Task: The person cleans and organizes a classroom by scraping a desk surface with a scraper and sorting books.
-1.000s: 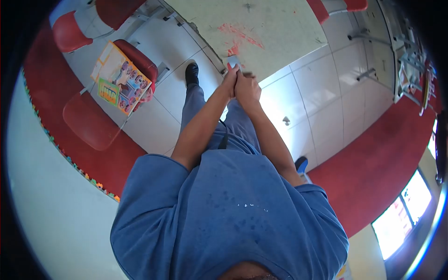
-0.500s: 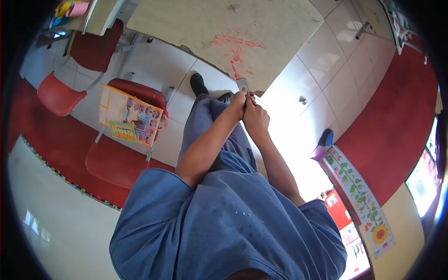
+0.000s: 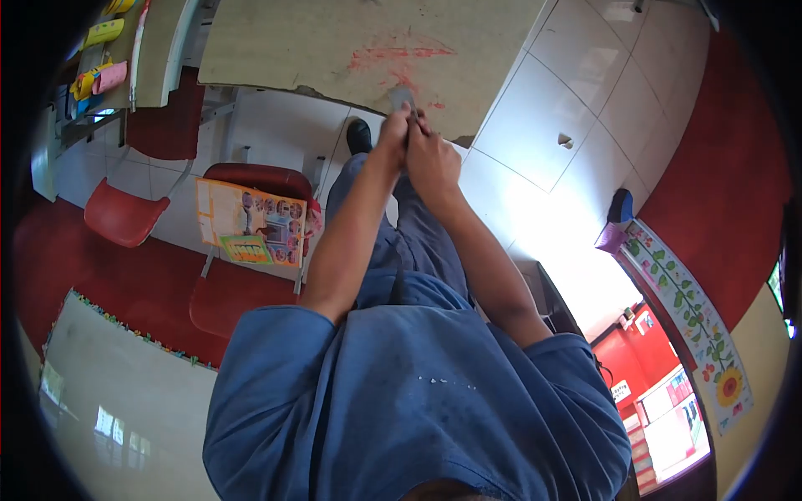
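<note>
In the head view, a scraper (image 3: 402, 97) with a flat grey blade lies against the pale tabletop (image 3: 284, 42), close to its chipped near edge. My left hand (image 3: 393, 136) is closed around the scraper's handle, just behind the blade. Beside it, my right hand (image 3: 433, 164) also grips the handle, fingers wrapped and mostly hiding it. Red smears (image 3: 399, 55) mark the tabletop just beyond the blade.
A red chair (image 3: 259, 177) with a colourful poster (image 3: 255, 221) on it stands to the left. Another red chair (image 3: 125, 213) is farther left, near a desk (image 3: 159, 71) with coloured paper rolls. White floor tiles (image 3: 555, 108) lie to the right.
Both hands have pushed the scraper forward from the table's near edge onto the top, toward the red smears. My arms are stretched farther out, and the camera view has shifted.
</note>
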{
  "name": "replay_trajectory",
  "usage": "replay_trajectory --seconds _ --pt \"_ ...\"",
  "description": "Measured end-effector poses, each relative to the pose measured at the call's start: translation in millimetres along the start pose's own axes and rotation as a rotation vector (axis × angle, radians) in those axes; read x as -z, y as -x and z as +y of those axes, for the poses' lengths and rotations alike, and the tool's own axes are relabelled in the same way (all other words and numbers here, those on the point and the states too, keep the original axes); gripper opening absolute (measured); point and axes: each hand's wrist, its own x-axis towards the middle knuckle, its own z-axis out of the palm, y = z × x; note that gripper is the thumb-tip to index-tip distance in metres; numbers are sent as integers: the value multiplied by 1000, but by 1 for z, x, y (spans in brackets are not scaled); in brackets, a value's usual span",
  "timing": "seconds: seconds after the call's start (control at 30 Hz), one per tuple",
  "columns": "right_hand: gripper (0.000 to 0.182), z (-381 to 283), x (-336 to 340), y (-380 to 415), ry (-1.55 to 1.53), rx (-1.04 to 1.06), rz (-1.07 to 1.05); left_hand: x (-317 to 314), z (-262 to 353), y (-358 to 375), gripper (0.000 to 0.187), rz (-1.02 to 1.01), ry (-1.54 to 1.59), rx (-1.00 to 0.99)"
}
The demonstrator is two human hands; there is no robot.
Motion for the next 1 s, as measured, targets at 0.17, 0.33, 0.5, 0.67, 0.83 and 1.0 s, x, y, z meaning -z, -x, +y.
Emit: replay_trajectory --seconds 0.17,0.33,0.5,0.67,0.83,1.0 --pt "35 -11 10 30 45 -177 -164 8 -31 19 44 80 -82 96" --pt "48 -23 2 -14 -67 -272 -114 -9 19 -1 46 -2 -214 104" --pt "46 -36 9 -14 -127 -354 -97 -9 14 4 41 52 -320 134" --pt "47 -37 12 -55 -154 -324 53 -58 65 -15 40 89 -298 191" --pt "47 -43 19 -41 -145 -389 -83 -33 48 -16 43 84 -350 217" --pt "35 -41 31 -82 -88 -350 -60 -64 84 -31 43 50 -352 209"
